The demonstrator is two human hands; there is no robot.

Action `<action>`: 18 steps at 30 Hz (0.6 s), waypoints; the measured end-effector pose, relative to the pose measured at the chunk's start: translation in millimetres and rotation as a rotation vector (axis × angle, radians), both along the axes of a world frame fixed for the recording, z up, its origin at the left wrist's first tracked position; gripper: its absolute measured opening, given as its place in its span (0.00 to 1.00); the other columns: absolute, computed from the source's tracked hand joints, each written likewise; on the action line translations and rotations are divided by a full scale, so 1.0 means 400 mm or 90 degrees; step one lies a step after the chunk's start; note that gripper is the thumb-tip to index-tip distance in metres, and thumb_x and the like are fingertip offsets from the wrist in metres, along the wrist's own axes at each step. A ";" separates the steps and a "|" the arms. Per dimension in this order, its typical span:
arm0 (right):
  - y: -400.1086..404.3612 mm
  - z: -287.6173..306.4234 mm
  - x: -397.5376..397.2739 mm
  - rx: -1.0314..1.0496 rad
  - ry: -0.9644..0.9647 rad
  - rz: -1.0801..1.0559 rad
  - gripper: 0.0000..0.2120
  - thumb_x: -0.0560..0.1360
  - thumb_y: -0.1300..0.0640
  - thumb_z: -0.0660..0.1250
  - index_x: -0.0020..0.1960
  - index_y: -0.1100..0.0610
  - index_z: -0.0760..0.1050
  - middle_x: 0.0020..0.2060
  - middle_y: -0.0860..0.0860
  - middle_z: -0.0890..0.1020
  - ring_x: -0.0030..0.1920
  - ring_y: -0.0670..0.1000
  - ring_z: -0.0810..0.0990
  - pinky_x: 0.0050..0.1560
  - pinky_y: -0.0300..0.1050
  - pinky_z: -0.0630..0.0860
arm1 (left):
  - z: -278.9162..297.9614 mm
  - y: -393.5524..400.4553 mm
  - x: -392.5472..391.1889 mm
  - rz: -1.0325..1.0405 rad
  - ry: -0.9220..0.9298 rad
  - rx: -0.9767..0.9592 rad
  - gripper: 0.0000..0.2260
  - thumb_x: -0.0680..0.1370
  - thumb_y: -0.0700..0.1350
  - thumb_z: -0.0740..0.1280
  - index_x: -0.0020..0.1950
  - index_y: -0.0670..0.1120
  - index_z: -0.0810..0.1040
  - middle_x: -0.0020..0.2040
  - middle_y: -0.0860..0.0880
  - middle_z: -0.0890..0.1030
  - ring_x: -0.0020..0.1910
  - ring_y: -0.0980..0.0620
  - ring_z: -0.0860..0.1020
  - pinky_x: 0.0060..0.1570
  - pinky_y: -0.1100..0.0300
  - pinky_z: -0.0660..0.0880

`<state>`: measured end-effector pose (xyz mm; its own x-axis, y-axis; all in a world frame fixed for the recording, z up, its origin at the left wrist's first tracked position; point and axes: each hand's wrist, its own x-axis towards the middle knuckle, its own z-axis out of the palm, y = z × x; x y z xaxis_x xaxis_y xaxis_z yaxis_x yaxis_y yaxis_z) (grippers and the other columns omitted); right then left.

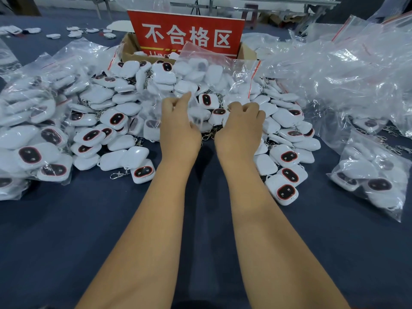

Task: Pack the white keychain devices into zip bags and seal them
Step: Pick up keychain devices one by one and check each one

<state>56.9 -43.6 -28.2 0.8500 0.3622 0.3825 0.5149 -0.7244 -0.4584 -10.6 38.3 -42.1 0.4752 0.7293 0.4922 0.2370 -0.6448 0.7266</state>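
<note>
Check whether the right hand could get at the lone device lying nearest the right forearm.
Probably yes: that device lies uncovered on the cloth beside the forearm, but the right hand grips the zip bag.

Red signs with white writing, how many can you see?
1. The red sign stands at the back, in a cardboard box behind the pile of white keychain devices.

A heap of loose keychain devices [124, 103] lies mid-counter [66, 230], spreading toward the left and right edges. Behind it stands a cardboard box [129, 49] with a sign [187, 34] in it. Filled bags [33, 121] lie at the left edge, another filled bag [374, 175] at the right edge, and empty zip bags [334, 70] are piled toward the far right corner.
</note>
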 end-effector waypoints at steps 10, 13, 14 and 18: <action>0.011 0.000 0.006 0.216 -0.004 0.037 0.14 0.80 0.60 0.62 0.63 0.52 0.78 0.57 0.53 0.74 0.57 0.55 0.73 0.53 0.45 0.69 | -0.012 0.002 0.012 0.019 0.073 -0.058 0.25 0.74 0.35 0.64 0.71 0.48 0.72 0.69 0.48 0.72 0.65 0.49 0.72 0.51 0.67 0.60; 0.022 0.000 -0.013 0.405 0.026 0.138 0.14 0.78 0.61 0.64 0.62 0.50 0.78 0.53 0.50 0.76 0.49 0.42 0.72 0.46 0.28 0.68 | -0.007 0.008 0.008 0.054 0.027 -0.081 0.22 0.76 0.36 0.64 0.70 0.48 0.74 0.67 0.47 0.73 0.60 0.51 0.73 0.47 0.73 0.58; 0.027 0.000 -0.019 0.453 0.062 0.158 0.15 0.78 0.62 0.65 0.62 0.51 0.77 0.52 0.49 0.77 0.48 0.40 0.72 0.47 0.26 0.68 | -0.004 0.008 0.006 0.053 0.003 -0.092 0.21 0.76 0.36 0.64 0.68 0.48 0.75 0.65 0.47 0.74 0.55 0.54 0.74 0.46 0.74 0.59; 0.046 0.004 -0.032 0.585 0.274 0.158 0.11 0.72 0.63 0.71 0.51 0.52 0.75 0.40 0.44 0.79 0.35 0.36 0.76 0.38 0.28 0.71 | 0.010 0.000 0.000 0.012 -0.091 -0.169 0.18 0.76 0.34 0.61 0.61 0.48 0.80 0.60 0.49 0.77 0.53 0.55 0.76 0.56 0.65 0.72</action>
